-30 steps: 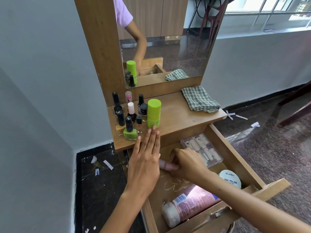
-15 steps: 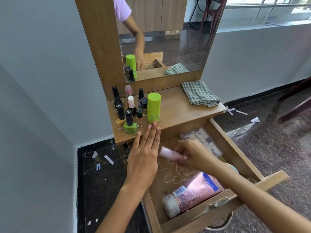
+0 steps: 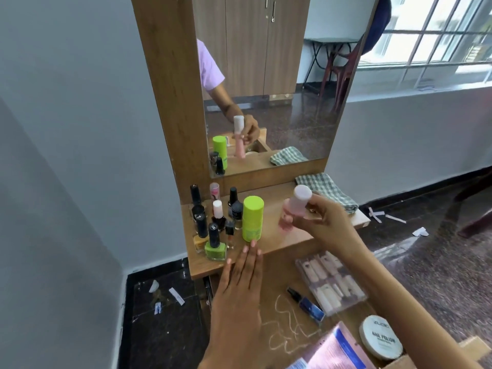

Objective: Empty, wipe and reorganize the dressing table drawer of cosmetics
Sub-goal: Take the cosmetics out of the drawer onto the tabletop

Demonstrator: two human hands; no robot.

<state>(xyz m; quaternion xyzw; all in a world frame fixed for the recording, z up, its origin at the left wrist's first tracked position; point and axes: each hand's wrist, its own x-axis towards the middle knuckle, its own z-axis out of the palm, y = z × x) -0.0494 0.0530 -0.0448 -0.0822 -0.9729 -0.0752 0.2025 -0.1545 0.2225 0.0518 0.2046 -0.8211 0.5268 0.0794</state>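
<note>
My right hand grips a pink bottle with a pale cap just above the dressing table top, right of the green bottle. My left hand lies flat, fingers straight, its fingertips on the table top's front edge. Below, the open drawer holds a clear box of false nails, a small blue bottle, a round nail polish remover tub and a pink tube. White scribble marks show on the drawer floor.
Several nail polish bottles crowd the left of the table top. A folded checked cloth lies at its right end below the mirror. Paper scraps litter the dark floor on both sides.
My right hand has lifted the pink bottle out of the drawer and up over the table top, turning it upright. The left hand stayed put; the view has tilted up.
</note>
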